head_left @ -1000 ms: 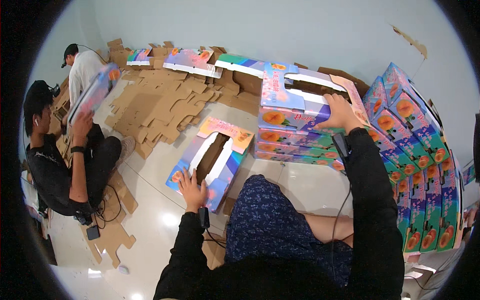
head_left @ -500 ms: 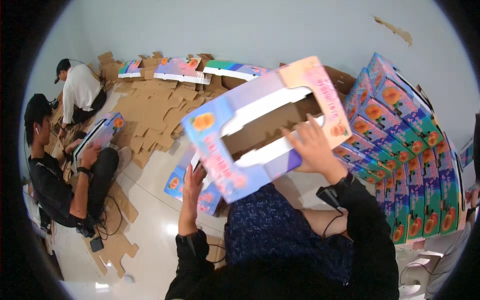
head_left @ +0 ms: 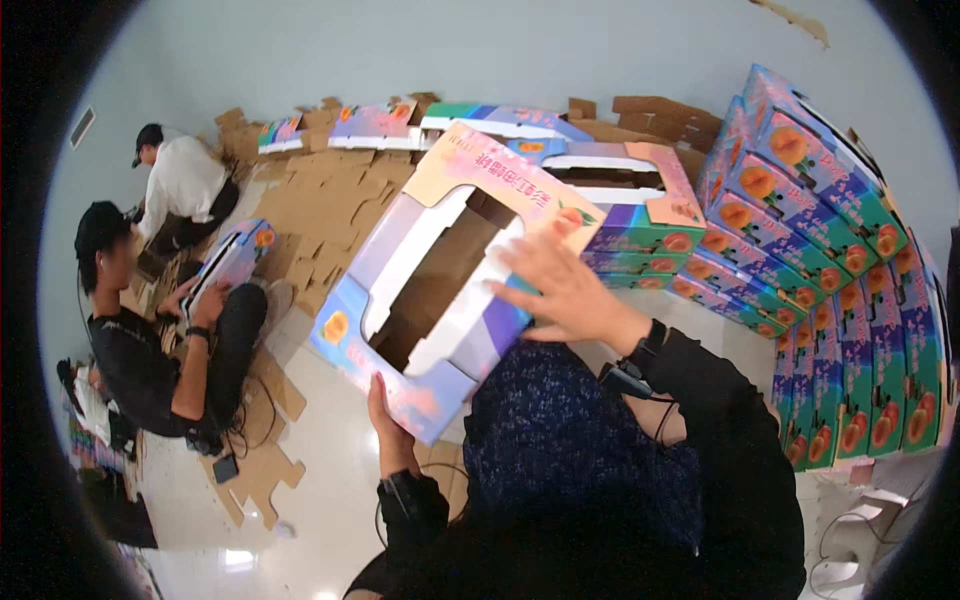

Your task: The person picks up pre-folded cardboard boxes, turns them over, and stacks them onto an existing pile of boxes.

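A pastel carton [head_left: 378, 262] printed with fruit and blossoms is tilted in front of me, above my lap. Through the wide cut-out in its top, framed by white flaps, the brown inside [head_left: 440, 275] shows. My left hand [head_left: 391, 430] grips its lower corner, the thumb up on the printed side and the other fingers hidden beneath. At the carton's right edge, my right hand [head_left: 570, 295] is slightly blurred, its fingers spread over the white flap. Whether those fingertips press on the flap, I cannot tell.
Finished-looking cartons [head_left: 790, 200] are stacked at the right, with another stack [head_left: 640, 215] behind my carton. Flat brown cardboard [head_left: 325, 210] covers the floor toward the wall. At the left a seated person in black [head_left: 150, 360] holds a similar carton [head_left: 237, 250]; a person in white [head_left: 185, 180] bends farther back.
The carton has swung to a steeper slant and shifted left and lower. My right hand has moved left with its edge, and my left hand now grips its bottom corner. The view has shifted slightly.
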Demonstrator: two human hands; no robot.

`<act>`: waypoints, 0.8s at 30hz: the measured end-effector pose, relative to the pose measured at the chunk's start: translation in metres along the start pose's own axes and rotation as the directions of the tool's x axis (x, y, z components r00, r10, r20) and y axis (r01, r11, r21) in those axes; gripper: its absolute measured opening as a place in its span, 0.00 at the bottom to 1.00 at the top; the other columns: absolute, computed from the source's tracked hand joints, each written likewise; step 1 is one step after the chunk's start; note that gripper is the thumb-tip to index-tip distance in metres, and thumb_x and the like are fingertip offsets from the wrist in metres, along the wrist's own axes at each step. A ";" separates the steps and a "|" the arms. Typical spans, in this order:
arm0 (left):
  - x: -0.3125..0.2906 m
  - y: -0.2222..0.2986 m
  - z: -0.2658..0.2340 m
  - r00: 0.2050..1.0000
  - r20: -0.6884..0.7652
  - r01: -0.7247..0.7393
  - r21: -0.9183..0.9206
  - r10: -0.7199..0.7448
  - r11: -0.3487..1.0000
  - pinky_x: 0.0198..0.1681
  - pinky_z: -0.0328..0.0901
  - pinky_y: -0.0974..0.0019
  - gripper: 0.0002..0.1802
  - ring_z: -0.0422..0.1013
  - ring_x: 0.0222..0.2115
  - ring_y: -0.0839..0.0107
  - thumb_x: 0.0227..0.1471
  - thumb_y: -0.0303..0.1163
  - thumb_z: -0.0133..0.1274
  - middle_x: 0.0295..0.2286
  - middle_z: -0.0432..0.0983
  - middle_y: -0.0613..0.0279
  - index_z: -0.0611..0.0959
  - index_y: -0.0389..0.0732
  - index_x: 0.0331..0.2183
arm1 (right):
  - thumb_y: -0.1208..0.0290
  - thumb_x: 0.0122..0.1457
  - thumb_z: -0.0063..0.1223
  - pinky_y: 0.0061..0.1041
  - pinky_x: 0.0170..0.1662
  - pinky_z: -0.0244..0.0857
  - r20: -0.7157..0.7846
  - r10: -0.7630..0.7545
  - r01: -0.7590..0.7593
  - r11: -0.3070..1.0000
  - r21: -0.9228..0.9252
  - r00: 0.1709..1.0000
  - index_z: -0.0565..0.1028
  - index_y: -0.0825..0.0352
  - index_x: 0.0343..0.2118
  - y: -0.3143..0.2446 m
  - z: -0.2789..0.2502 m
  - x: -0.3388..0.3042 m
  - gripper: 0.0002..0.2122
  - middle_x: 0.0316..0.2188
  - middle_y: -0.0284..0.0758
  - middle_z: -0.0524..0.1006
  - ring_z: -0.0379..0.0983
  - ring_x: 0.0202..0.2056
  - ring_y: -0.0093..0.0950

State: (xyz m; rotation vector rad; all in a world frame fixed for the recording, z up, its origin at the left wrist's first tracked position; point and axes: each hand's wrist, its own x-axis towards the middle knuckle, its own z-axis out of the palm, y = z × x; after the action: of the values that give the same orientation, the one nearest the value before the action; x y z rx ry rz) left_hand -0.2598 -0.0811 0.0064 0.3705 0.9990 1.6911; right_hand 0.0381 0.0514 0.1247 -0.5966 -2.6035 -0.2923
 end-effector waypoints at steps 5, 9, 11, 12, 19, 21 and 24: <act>0.021 -0.010 -0.036 0.999 -0.053 -0.013 -0.037 0.011 0.999 0.45 0.67 0.58 0.29 0.72 0.41 0.60 0.55 0.48 0.46 0.42 0.73 0.54 0.68 0.37 0.50 | 0.64 0.42 0.62 0.45 0.61 0.48 -0.258 0.145 -0.143 0.989 0.027 0.955 0.64 0.57 0.56 0.008 0.011 -0.052 0.34 0.59 0.41 0.60 0.53 0.61 0.42; 0.016 -0.001 -0.057 0.991 -0.025 0.129 -0.150 -0.135 0.980 0.53 0.61 0.50 0.34 0.68 0.47 0.56 0.54 0.55 0.42 0.47 0.70 0.54 0.68 0.40 0.52 | 0.72 0.45 0.56 0.42 0.54 0.58 -0.170 0.347 -0.347 0.937 0.031 0.922 0.65 0.63 0.54 0.006 0.021 -0.121 0.28 0.55 0.43 0.64 0.61 0.56 0.44; 0.020 0.005 -0.061 0.980 0.012 0.198 -0.193 -0.200 0.961 0.55 0.56 0.43 0.39 0.64 0.51 0.53 0.52 0.61 0.40 0.50 0.68 0.55 0.66 0.42 0.55 | 0.75 0.44 0.55 0.40 0.53 0.60 -0.109 0.444 -0.441 0.896 0.053 0.889 0.67 0.64 0.53 0.003 0.018 -0.153 0.28 0.53 0.43 0.67 0.63 0.54 0.43; 0.023 0.007 -0.066 0.981 0.002 0.193 -0.195 -0.196 0.962 0.55 0.56 0.43 0.39 0.64 0.51 0.53 0.52 0.61 0.40 0.50 0.68 0.55 0.66 0.42 0.55 | 0.75 0.44 0.55 0.40 0.53 0.60 -0.106 0.439 -0.435 0.898 0.060 0.892 0.67 0.64 0.53 0.001 0.018 -0.167 0.28 0.53 0.43 0.67 0.63 0.54 0.43; 0.023 0.024 -0.045 0.956 -0.152 0.217 -0.215 -0.252 0.952 0.54 0.59 0.49 0.41 0.63 0.53 0.55 0.50 0.65 0.38 0.54 0.64 0.55 0.66 0.45 0.56 | 0.76 0.45 0.52 0.36 0.50 0.63 -0.095 0.697 -0.686 0.717 0.123 0.711 0.68 0.66 0.50 -0.010 0.027 -0.228 0.24 0.46 0.43 0.70 0.66 0.49 0.43; 0.023 0.020 -0.035 0.962 -0.119 0.213 -0.233 -0.245 0.949 0.54 0.60 0.49 0.41 0.63 0.53 0.55 0.50 0.65 0.38 0.54 0.64 0.55 0.66 0.45 0.56 | 0.76 0.46 0.52 0.36 0.49 0.64 -0.121 0.744 -0.731 0.669 0.135 0.658 0.69 0.66 0.49 -0.009 0.028 -0.229 0.23 0.45 0.43 0.71 0.66 0.48 0.43; 0.032 0.015 -0.032 0.971 -0.047 0.215 -0.243 -0.232 0.946 0.50 0.63 0.52 0.41 0.64 0.51 0.57 0.48 0.67 0.39 0.52 0.66 0.58 0.68 0.47 0.54 | 0.76 0.45 0.52 0.36 0.48 0.64 -0.103 0.758 -0.740 0.652 0.168 0.644 0.70 0.66 0.47 -0.006 0.038 -0.232 0.22 0.45 0.42 0.71 0.67 0.47 0.42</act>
State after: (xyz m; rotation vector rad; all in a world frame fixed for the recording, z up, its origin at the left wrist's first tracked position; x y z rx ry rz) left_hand -0.3028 -0.0667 -0.0093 0.0348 0.8466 1.6025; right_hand 0.2077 -0.0259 -0.0180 -1.4728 -1.9606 0.0826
